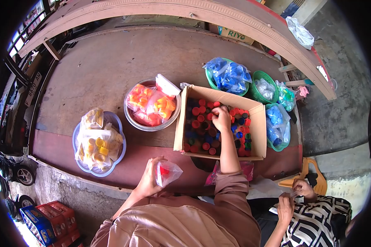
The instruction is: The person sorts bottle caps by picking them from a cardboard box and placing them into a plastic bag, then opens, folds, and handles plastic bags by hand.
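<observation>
My left hand is closed on the top of a small clear plastic bag, with a red bottle cap showing inside. My right hand reaches into an open cardboard box of loose bottle caps, mostly red, with some blue, green and dark ones. Its fingers are pinched together among the caps, next to a red one; whatever is between them is hidden. The box stands on a large brown table in front of me.
Left of the box are a metal bowl of bagged red and orange caps and a lavender basin of bagged yellow caps. Green baskets with bagged caps stand right. A co-worker's hands handle clear plastic nearby. A wooden rail borders the far side.
</observation>
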A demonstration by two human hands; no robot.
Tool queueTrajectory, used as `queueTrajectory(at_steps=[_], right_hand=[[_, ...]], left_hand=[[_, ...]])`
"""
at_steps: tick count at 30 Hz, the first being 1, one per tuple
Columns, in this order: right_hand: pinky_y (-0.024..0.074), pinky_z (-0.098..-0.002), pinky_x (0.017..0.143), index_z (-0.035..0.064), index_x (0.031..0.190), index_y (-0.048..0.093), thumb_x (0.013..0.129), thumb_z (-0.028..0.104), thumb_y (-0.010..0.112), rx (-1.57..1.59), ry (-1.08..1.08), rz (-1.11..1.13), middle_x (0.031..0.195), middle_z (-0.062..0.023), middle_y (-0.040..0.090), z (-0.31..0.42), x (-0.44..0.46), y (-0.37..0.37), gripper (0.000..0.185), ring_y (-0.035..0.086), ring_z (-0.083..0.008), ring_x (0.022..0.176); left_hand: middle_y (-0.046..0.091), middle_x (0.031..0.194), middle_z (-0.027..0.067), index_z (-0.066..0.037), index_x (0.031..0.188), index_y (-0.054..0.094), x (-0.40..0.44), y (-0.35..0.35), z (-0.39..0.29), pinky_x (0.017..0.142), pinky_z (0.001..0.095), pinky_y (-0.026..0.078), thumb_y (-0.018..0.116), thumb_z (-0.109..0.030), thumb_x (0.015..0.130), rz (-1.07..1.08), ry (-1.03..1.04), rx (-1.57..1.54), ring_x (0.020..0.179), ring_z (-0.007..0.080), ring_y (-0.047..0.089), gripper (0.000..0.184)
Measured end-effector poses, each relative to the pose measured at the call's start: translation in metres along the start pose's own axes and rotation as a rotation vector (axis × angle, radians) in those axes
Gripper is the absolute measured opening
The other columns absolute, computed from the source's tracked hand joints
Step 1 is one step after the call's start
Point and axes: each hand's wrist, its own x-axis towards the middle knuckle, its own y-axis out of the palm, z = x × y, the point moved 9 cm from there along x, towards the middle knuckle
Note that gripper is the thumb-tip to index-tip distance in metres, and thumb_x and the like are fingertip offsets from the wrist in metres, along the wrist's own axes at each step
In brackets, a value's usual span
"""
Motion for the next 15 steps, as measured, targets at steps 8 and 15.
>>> queueTrajectory(at_steps=[8,15], right_hand=[[0.0470,-0.0286,0.070,0.0068,0.094,0.063,0.065,0.019,0.074,0.267,0.138,0.120,0.084,-0.0049,0.063,-0.020,0.004,0.014,0.033,0.058,-0.0160,0.076],[0.0478,-0.0300,0.066,0.0067,0.097,0.066,0.080,0.027,0.062,0.561,0.413,0.114,0.088,-0.0047,0.067,-0.043,0.009,-0.008,0.027,0.060,-0.0159,0.069]], left_hand=[[0.045,0.115,0.0193,0.000,0.126,0.031,-0.003,-0.002,0.002,0.089,0.0414,0.041,0.074,-0.006,0.058,-0.010,-0.025,-0.019,0.104,0.0336,0.049,0.080],[0.045,0.115,0.0213,0.001,0.125,0.033,-0.002,-0.004,0.000,0.091,0.0433,0.039,0.073,-0.005,0.058,-0.021,-0.034,-0.038,0.104,0.0371,0.046,0.079]])
